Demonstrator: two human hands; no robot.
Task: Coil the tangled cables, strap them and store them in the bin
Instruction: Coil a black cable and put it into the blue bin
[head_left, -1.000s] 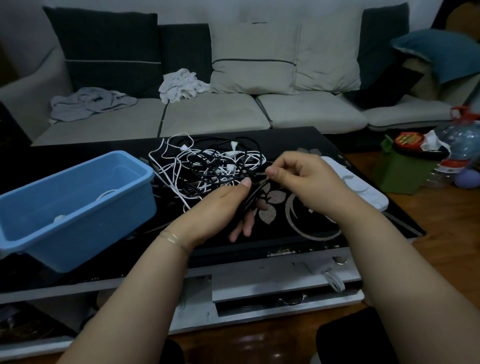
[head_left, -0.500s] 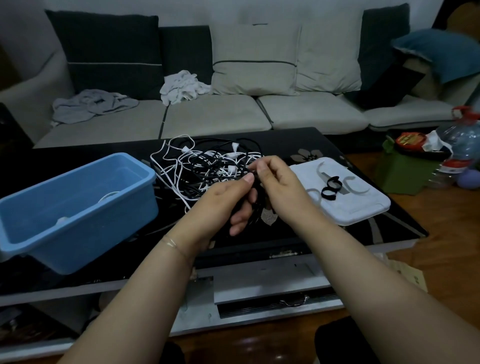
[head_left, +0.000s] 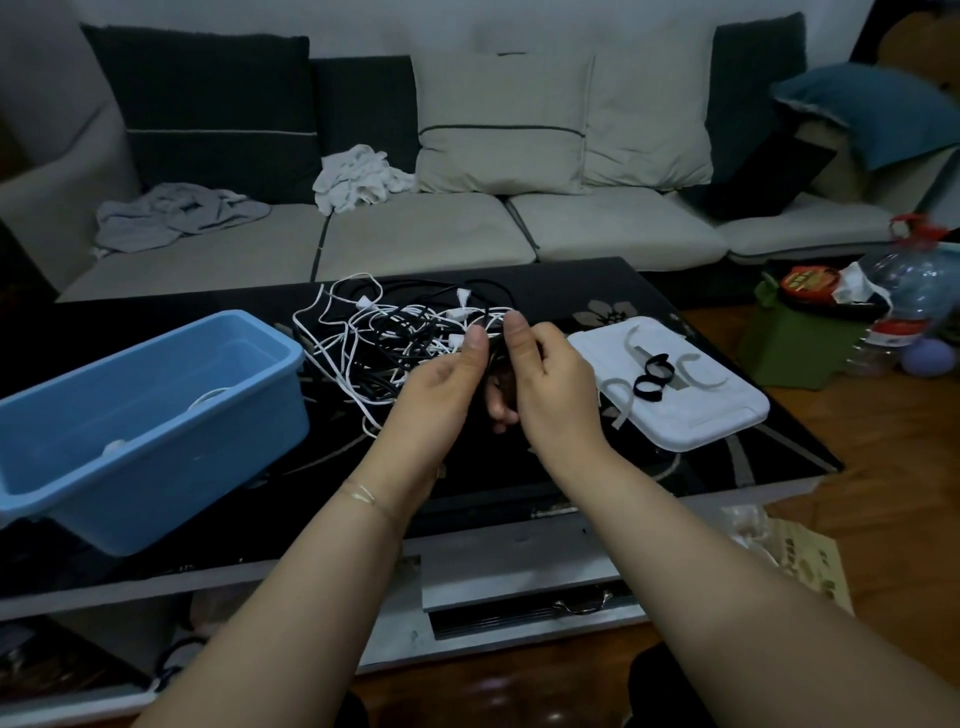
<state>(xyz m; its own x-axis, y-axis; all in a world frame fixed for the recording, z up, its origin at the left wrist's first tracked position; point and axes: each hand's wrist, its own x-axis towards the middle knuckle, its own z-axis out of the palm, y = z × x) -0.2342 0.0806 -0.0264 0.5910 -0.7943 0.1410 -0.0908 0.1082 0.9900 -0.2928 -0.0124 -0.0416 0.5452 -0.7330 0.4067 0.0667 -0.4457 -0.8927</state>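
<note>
Fingers of the left hand (head_left: 441, 384) and right hand (head_left: 545, 379) pinched a black cable (head_left: 493, 353) beside the tangled cables (head_left: 395, 338) on the table (head_left: 571, 467), apparently mid-coiling; strapping seemingly came next.

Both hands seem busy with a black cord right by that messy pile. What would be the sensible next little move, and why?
Probably draw the black cable gently toward the body to free more of it. Both the left hand and the right hand pinch it at the edge of the tangled pile, which it looks still caught in, so there is little free length to coil; the straps lie unused on the white lid.
</note>
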